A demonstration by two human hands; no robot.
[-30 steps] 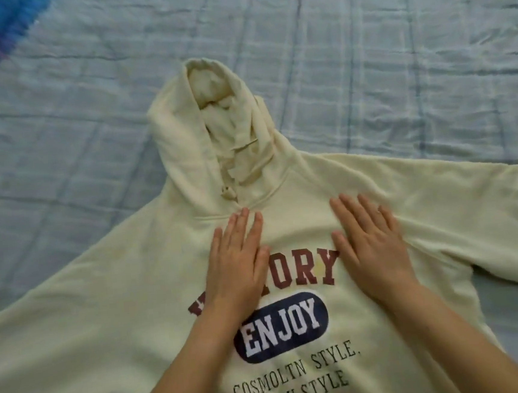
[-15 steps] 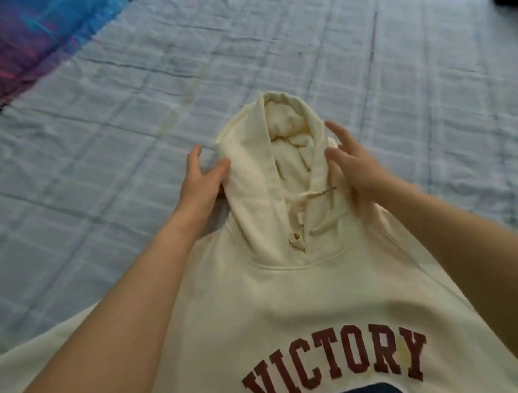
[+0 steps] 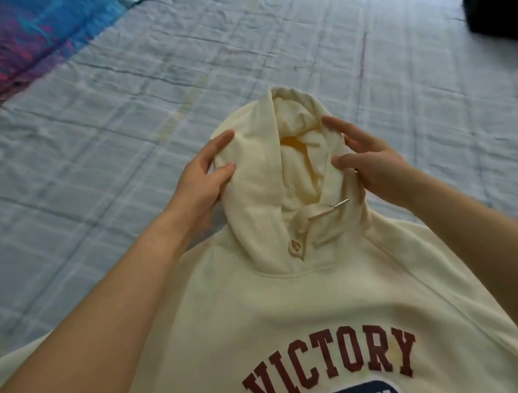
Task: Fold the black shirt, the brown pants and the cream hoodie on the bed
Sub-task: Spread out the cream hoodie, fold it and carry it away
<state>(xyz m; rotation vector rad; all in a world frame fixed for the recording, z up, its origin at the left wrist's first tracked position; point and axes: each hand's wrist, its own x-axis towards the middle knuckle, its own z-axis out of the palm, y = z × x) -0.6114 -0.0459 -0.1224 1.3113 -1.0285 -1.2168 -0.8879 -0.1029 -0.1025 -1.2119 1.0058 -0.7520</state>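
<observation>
Our left hand (image 3: 201, 178) and right hand (image 3: 370, 161) pinch either side of the cream hoodie's hood (image 3: 284, 175) between them, fingers half-curled on the fabric.

Bed (image 3: 270, 54) w/ pale blue checked sheet, creased. Cream hoodie (image 3: 307, 301) flat on it, front up, hood toward far edge. Multicolour purple-blue cloth (image 3: 18, 41) far left of hoodie, on sheet. Dark bundle (image 3: 501, 9) far right of hoodie, at bed's edge; kind unclear.
</observation>
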